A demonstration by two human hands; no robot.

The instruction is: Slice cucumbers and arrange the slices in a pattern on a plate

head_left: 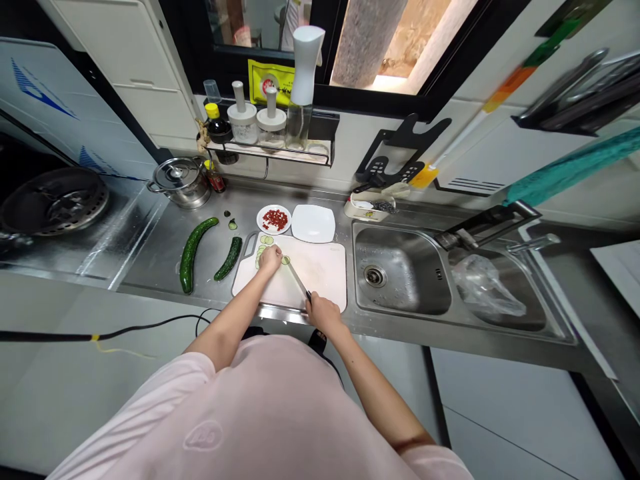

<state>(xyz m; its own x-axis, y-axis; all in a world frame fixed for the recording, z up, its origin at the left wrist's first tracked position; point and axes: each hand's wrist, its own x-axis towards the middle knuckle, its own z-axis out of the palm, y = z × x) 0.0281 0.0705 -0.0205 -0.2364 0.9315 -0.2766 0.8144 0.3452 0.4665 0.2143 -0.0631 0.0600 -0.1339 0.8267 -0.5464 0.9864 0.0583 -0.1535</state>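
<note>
My right hand [324, 312] is wrapped round the black handle of a knife [299, 278], whose blade points up and left over the white cutting board [325, 267]. At the blade's tip lies a green-edged cucumber slice [285, 260]. My left hand [271, 259] is closed over the board's left part, beside several cucumber slices [267, 240]; what its fingers hold, if anything, is too small to make out. Left of the board lie a shorter piece of cucumber [229, 259] and a long curved cucumber [193, 255].
Behind the board are a plate of chopped red pieces [274, 219] and a white square plate [313, 223]. A steel pot [182, 182] stands back left. The sink [405, 270] is to the right, below a faucet [490, 227]. A bottle shelf [270, 153] hangs behind.
</note>
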